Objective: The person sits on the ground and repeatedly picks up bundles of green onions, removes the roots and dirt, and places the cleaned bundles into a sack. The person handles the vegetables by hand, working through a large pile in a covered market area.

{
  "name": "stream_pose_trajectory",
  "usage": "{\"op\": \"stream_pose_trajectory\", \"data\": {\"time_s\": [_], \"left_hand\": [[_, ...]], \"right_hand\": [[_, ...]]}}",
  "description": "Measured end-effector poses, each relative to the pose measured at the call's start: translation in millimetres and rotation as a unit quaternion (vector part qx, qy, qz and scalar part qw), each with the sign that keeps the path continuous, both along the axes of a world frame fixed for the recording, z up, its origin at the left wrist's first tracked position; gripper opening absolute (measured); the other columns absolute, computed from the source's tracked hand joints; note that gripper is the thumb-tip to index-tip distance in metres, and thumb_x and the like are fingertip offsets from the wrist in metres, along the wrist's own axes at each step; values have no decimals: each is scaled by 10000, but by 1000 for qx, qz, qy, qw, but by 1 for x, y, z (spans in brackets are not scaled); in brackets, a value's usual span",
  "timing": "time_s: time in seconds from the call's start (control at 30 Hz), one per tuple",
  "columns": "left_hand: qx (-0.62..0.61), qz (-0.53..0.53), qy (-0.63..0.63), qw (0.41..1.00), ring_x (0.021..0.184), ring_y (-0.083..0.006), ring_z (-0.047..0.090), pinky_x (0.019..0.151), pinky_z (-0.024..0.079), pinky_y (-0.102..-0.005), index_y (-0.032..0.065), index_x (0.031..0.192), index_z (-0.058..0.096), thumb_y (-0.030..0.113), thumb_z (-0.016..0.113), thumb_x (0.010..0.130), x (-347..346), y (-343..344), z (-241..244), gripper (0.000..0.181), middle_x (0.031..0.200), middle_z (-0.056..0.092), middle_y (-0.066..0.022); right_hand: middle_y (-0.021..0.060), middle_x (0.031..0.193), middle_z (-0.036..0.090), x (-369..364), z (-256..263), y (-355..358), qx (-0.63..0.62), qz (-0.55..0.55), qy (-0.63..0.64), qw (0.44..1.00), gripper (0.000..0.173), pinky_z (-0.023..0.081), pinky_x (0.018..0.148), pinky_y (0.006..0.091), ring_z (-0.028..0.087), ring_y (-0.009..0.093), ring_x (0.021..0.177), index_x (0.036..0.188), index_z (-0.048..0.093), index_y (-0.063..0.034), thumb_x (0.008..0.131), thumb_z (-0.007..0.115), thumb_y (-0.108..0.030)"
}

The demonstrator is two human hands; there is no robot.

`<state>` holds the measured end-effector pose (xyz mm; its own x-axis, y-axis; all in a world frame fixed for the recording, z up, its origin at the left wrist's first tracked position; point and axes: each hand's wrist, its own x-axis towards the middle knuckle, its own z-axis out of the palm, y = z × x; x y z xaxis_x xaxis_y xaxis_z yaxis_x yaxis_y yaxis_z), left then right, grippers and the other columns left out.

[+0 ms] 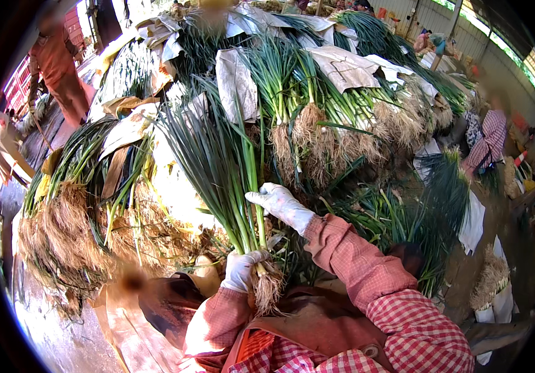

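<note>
My left hand point(243, 271), in a white glove, is closed around the lower stalks of a bunch of green onions point(230, 200). Its pale, hairy roots point(267, 289) hang below the fist, and the long green leaves lean up and to the left. My right hand point(279, 203), also gloved, is beside the right edge of the bunch at mid-height, thumb pointing left toward a light green stalk. Whether its fingers hold a leaf cannot be told. Behind the bunch lies a large heap of green onions point(281, 74) with roots facing me.
Rooted bunches point(71, 219) are piled at the left. Paper sheets point(342, 67) partly cover the heap. Loose leaves point(379, 210) lie right of my hands. A person point(57, 70) stands at the upper left; another person's checked sleeve point(489, 140) shows at the right, near more onions point(449, 191).
</note>
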<state>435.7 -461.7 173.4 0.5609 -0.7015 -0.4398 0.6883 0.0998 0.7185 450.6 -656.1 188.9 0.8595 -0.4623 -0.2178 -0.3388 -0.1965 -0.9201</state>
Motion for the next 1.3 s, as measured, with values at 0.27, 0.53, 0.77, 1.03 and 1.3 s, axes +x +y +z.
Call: {"op": "stream_pose_trajectory", "data": {"time_s": [0.27, 0.53, 0.77, 1.03, 1.3], "left_hand": [[47, -12, 28, 998, 533, -265, 612, 496, 533, -345, -111, 878, 598, -34, 597, 739, -8, -4, -13, 159, 680, 613, -169], [14, -50, 52, 997, 607, -220, 614, 544, 521, -304, -82, 931, 592, 25, 603, 790, -10, -19, 4, 177, 775, 639, -138], [-29, -29, 63, 997, 656, -227, 624, 580, 546, -310, -124, 994, 567, 21, 584, 816, -7, -20, -21, 230, 862, 647, -168], [-62, 8, 141, 988, 712, -257, 628, 622, 549, -361, -56, 987, 555, 57, 570, 820, -12, -17, -32, 202, 818, 617, -153], [-62, -18, 165, 984, 597, -208, 612, 550, 547, -324, -42, 936, 573, 13, 611, 787, -15, -21, -19, 163, 744, 614, -104]], "right_hand": [[161, 618, 544, -45, 26, 10, -263, -12, -85, 961, 324, 411, 517, 377, 573, 271, 567, 725, 556, -29, 832, 628, -325], [62, 687, 637, -84, 50, 35, -289, 56, -251, 922, 142, 453, 474, 272, 537, 166, 492, 771, 631, -36, 827, 662, -163], [0, 686, 566, -175, 15, -90, 325, -380, -292, 815, 343, 311, 395, 183, 371, 37, 436, 956, 571, -86, 927, 494, -420], [119, 768, 635, -68, -25, 52, -108, -44, -103, 988, 336, 451, 615, 370, 547, 249, 633, 881, 591, 15, 853, 619, -319], [-24, 773, 591, -70, -72, 37, 182, -103, -76, 975, 166, 430, 632, 220, 495, 61, 694, 914, 630, -14, 927, 519, -137]]}}
